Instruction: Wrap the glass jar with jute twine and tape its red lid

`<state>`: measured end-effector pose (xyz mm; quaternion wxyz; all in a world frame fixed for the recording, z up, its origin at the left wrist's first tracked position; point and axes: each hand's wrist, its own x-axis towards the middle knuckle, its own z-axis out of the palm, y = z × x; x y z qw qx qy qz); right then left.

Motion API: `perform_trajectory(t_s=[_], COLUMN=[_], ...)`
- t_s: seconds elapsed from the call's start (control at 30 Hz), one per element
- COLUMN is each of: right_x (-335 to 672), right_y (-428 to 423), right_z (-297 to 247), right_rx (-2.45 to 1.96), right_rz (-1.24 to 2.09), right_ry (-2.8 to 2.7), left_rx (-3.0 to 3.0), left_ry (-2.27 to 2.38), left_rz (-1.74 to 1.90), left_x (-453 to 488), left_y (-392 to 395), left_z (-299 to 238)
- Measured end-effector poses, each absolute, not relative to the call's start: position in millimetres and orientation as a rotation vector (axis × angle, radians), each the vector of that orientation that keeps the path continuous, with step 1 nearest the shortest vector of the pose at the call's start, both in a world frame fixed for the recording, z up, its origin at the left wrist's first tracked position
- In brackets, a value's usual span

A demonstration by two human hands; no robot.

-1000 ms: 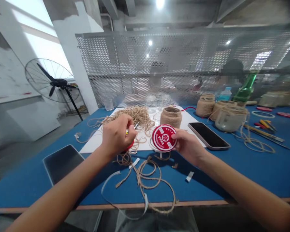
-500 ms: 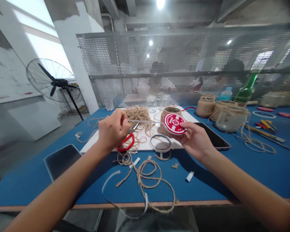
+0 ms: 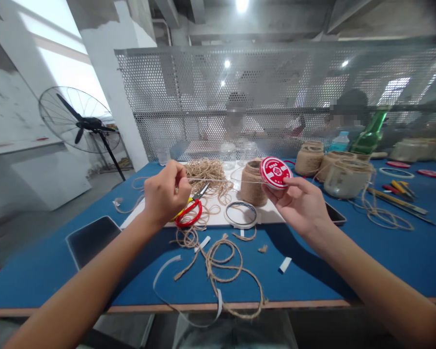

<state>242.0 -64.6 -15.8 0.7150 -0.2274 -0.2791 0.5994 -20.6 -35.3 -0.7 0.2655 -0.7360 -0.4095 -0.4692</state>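
Observation:
My left hand (image 3: 164, 194) is closed, pinching the end of a thin pale thread (image 3: 225, 180). The thread runs taut to a round red-and-white spool (image 3: 275, 172), held at its edge by the fingers of my right hand (image 3: 298, 206). The thread passes over a heap of jute twine (image 3: 207, 175) and a twine-wrapped jar (image 3: 253, 184). Red-handled scissors (image 3: 189, 213) lie on the white board (image 3: 218, 219) just below my left hand, not touching it visibly. A ring of tape (image 3: 241, 214) lies near them.
Loose twine and white strips lie on the blue table (image 3: 51, 271) near its front edge. A phone (image 3: 92, 242) lies at left. Twine-wrapped jars (image 3: 334, 167), tools and red lids stand at right. Co-workers sit behind a perforated metal screen (image 3: 240, 87).
My right hand has carried the spool up and to the right, lengthening the stretched thread. My left hand stays nearly still, and the scissors show more fully beneath it.

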Motion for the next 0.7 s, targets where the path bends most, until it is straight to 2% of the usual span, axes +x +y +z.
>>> perform_trajectory(t_s=[0.7], right_x=[245.6], right_y=[-64.2], right_z=[-11.4], right_rx=[-0.543], right_rz=[1.164], right_ry=[-0.595], left_rx=[-1.844], left_ry=[-1.218], left_rz=[-1.340], left_x=[-32.8], left_y=[-28.5], left_z=[6.8])
